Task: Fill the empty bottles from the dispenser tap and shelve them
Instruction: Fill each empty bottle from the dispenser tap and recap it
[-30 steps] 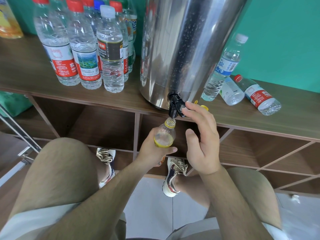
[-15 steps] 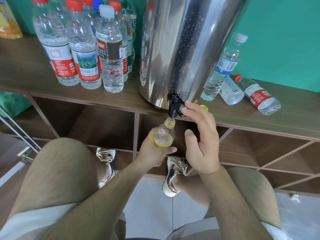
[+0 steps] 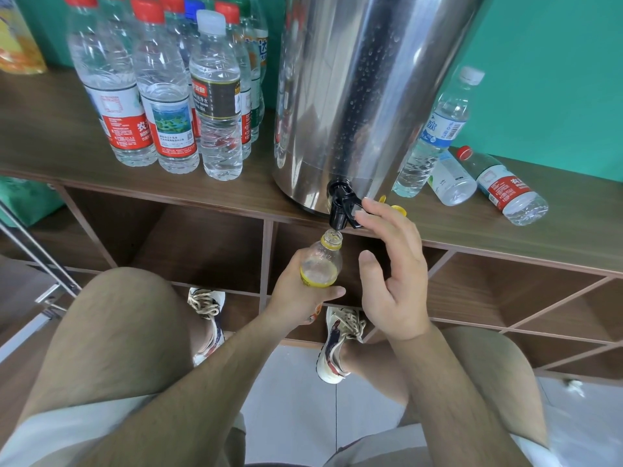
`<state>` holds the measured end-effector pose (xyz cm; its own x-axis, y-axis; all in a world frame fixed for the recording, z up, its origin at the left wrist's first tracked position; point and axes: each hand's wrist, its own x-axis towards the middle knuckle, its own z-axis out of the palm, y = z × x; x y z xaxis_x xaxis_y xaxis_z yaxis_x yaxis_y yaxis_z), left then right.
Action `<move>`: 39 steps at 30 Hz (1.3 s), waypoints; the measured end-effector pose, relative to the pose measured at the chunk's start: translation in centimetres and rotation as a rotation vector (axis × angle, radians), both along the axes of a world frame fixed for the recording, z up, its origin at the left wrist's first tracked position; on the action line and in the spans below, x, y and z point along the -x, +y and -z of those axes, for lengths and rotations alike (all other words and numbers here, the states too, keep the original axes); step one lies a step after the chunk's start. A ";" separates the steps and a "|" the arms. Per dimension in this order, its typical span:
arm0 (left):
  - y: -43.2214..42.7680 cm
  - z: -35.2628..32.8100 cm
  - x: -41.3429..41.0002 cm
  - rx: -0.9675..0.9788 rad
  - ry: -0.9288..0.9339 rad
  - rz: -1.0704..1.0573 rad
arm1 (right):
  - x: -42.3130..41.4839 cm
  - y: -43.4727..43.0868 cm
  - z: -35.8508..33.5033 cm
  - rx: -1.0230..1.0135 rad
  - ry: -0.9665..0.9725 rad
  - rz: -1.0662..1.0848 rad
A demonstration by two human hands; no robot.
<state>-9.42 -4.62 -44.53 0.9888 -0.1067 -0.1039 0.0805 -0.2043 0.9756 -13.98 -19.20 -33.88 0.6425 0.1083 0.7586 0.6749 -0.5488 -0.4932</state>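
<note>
At the centre of the frame the left hand (image 3: pixel 300 293) grips a small clear plastic bottle with a yellow neck ring and label (image 3: pixel 322 262), its open mouth just under the black plastic tap (image 3: pixel 338 207) of the tall stainless-steel dispenser (image 3: pixel 354 96) on the brown wooden worktop (image 3: pixel 505 234). The right hand (image 3: pixel 396 281) is open, straight fingertips (image 3: pixel 372 205) touching the tap lever. To fill cleanly, centre the mouth beneath the spout and release the lever before water reaches the neck.

small yellow-labelled bottle (image 3: pixel 322 261): uncapped, near upright, mouth just under steel dispenser (image 3: pixel 364 96)'s black tap (image 3: pixel 340 207) | capped clear bottles (image 3: pixel 215 106): upright, left of dispenser | right of dispenser: white-capped bottle (image 3: pixel 435 129) upright, red-capped bottle (image 3: pixel 505 187) lying
</note>
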 end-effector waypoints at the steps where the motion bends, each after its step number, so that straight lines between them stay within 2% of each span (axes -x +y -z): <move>1: 0.0 0.0 0.1 0.001 -0.001 -0.002 | 0.0 0.0 0.0 -0.002 -0.001 -0.004; 39: 0.0 -0.4 0.3 -0.007 0.012 -0.007 | -0.1 0.0 0.0 -0.017 -0.003 -0.014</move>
<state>-9.68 -4.59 -44.13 0.9882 -0.0991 -0.1166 0.0938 -0.2101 0.9732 -13.87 -19.15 -33.88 0.6383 0.1046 0.7626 0.6844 -0.5306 -0.5000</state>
